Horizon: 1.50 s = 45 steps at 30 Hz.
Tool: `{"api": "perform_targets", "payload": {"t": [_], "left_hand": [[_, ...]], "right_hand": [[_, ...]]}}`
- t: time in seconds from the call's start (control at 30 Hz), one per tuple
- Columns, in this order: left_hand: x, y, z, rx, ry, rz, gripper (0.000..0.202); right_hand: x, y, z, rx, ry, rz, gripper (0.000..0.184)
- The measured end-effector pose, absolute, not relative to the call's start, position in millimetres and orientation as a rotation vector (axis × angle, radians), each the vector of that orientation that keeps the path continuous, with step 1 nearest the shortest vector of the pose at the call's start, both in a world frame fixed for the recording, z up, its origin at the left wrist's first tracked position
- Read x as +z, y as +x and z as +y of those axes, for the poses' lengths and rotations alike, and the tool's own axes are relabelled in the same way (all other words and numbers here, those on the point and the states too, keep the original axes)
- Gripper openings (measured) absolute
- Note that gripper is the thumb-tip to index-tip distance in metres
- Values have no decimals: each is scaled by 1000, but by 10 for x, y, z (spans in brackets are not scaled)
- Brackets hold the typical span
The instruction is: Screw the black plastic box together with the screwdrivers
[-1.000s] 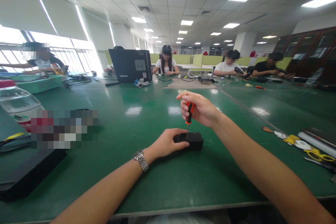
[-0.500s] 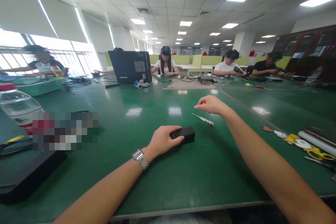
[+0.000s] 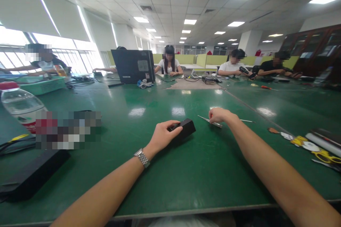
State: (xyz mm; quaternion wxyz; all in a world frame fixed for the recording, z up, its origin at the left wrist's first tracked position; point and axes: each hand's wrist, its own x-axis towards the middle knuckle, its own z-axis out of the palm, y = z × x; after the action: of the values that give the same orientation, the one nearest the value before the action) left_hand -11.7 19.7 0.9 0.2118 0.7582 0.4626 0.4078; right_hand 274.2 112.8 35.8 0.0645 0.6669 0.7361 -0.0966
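Observation:
My left hand [image 3: 160, 136] is closed round the near end of a small black rectangular box [image 3: 188, 127], tilted with its far end up off the table. To the right of it, the curled fingers of my right hand [image 3: 218, 115] are at the clear handle of a slim screwdriver [image 3: 204, 118], whose tip points left. My knuckles partly hide where the fingers meet the handle. A thin metal shaft [image 3: 247, 121] shows on the table just right of my right wrist; its other end is hidden behind the hand.
A long black case [image 3: 34, 173] and a water bottle [image 3: 22, 104] are at the left. Yellow-handled scissors [image 3: 323, 156] lie among tools on the right. Across the green table [image 3: 149, 108] stand a black computer case [image 3: 133, 66] and a green basket [image 3: 45, 86]; several people sit there.
My right hand has come down to the clear-handled screwdriver; the orange thing in its fingers no longer shows. A thin shaft now lies behind that hand. My left hand has tilted the black box.

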Motion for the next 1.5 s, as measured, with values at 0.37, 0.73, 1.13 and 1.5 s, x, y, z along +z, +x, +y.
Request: {"api": "perform_targets", "payload": {"t": [0.37, 0.73, 1.13, 1.5], "left_hand": [[-30, -140, 248, 1138, 2018, 1238, 37], [-30, -148, 241, 1143, 2094, 1371, 38], [6, -137, 212, 1109, 2212, 1342, 35], [-14, -142, 173, 965, 2395, 1191, 41]], "right_hand": [[502, 2886, 1045, -495, 1909, 2283, 26], [1066, 2650, 502, -1144, 1470, 2594, 35], [928, 2557, 632, -1094, 1495, 2587, 36], [694, 2346, 749, -834, 1424, 2632, 32]]}}
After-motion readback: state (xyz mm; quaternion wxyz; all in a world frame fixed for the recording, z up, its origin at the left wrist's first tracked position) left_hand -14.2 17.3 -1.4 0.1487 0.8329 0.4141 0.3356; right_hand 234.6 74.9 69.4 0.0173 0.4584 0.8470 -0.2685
